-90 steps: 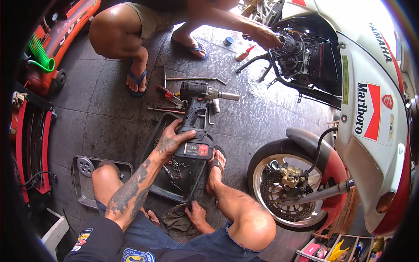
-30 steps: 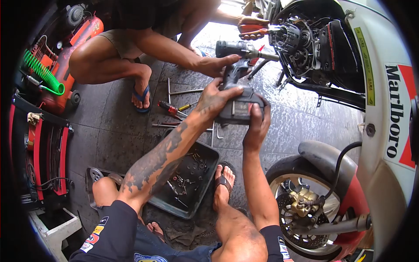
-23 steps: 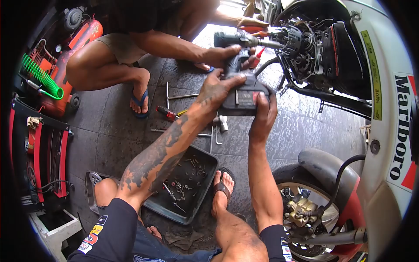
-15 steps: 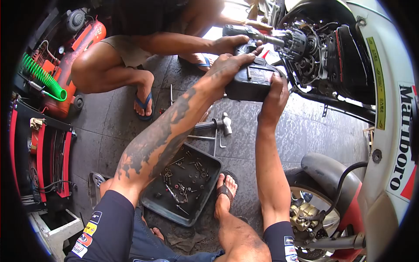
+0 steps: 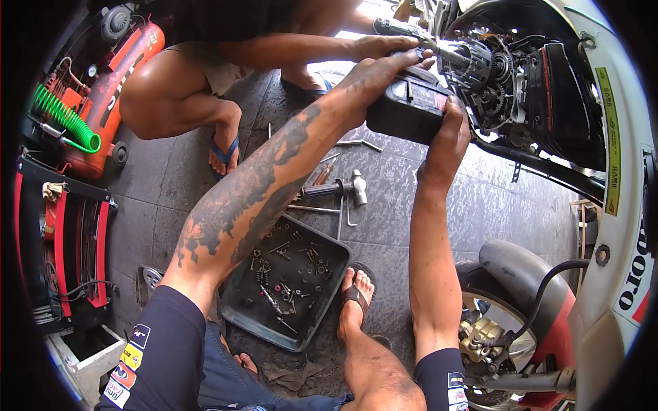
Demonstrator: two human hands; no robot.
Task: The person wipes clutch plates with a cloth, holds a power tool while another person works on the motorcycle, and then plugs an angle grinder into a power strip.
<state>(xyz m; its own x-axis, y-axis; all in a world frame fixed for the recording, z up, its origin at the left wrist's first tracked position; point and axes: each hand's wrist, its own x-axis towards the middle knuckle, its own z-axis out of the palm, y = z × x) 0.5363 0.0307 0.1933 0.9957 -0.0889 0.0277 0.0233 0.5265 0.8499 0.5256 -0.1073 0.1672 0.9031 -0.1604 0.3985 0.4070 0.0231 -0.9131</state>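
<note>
Your impact wrench (image 5: 410, 104), held by your left hand alone three seconds ago, now points at the slotted round part (image 5: 476, 67) in the open engine, with your left hand (image 5: 377, 75) clamped near its grip and your right hand (image 5: 449, 133) clamped on its battery end. Most of your fingers are hidden, and glare obscures whether the socket touches. A co-worker's hand (image 5: 384, 46) overlaps the wrench; the hammer (image 5: 359, 189) lies beyond the parts tray (image 5: 264, 333).
</note>
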